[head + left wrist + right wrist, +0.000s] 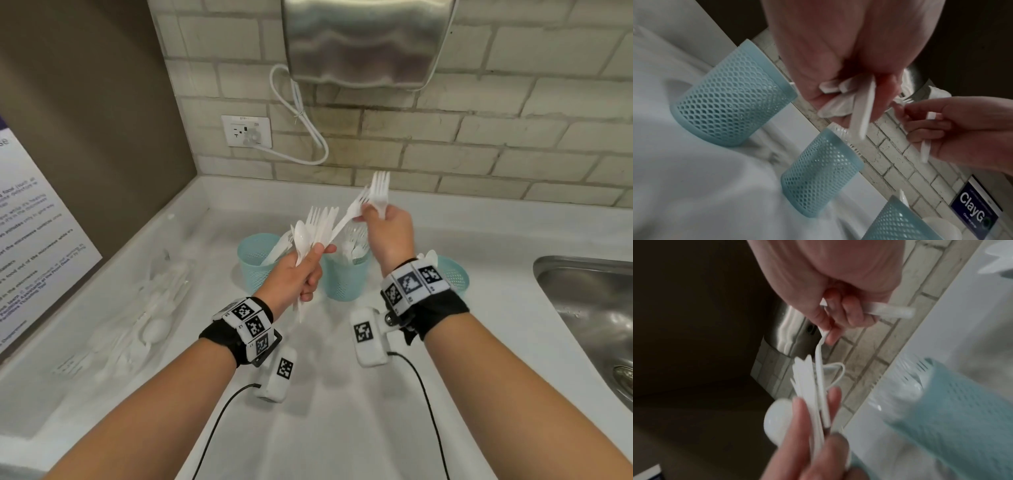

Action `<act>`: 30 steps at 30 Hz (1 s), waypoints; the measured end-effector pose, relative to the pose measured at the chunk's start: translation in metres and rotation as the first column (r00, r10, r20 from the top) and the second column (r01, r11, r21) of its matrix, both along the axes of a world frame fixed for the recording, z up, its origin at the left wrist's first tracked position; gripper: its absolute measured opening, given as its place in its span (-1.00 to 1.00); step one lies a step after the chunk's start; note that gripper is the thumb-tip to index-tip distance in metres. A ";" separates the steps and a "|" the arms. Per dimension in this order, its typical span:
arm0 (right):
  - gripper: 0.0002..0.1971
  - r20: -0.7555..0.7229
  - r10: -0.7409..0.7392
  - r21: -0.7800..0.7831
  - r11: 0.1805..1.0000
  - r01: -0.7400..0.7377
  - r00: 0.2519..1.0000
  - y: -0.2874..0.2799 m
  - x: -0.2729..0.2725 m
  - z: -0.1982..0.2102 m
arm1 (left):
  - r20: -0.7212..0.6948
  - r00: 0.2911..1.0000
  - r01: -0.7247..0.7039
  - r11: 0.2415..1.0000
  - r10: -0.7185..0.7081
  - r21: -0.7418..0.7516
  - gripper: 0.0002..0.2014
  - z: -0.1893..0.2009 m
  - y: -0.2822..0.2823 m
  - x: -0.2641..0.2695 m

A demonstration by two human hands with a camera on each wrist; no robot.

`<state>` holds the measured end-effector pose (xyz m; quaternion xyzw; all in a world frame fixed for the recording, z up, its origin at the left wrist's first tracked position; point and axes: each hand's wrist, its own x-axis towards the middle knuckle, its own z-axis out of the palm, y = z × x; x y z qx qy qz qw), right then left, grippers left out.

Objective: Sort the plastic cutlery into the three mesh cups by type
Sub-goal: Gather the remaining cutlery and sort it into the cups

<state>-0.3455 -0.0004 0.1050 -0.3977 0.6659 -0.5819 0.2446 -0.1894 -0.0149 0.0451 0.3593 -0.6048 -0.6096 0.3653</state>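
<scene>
My left hand [305, 270] grips a mixed bundle of white plastic cutlery [317, 229] upright: a spoon, forks and knives; its handles [859, 110] stick out below my palm. My right hand [385, 233] holds forks [380, 190] in its curled fingers and pinches the head of another fork [352, 210] whose handle still lies in the left bundle [813, 386]. Three light-blue mesh cups stand behind on the counter: the left cup [258, 262] with knives, the middle cup [344, 275] with forks, the right cup [454, 274] partly hidden by my right wrist.
A clear plastic bag of more white cutlery [144, 315] lies on the counter at the left. A steel sink [589, 308] is at the right. A metal dispenser [363, 41] hangs on the tiled wall above, its cord [301, 116] running to an outlet.
</scene>
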 end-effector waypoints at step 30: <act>-0.39 -0.390 0.177 0.226 0.970 -0.093 0.904 -0.022 -0.023 -0.047 | 0.080 0.987 -0.117 0.971 0.136 -0.207 -0.73 -0.013 -0.023 -0.016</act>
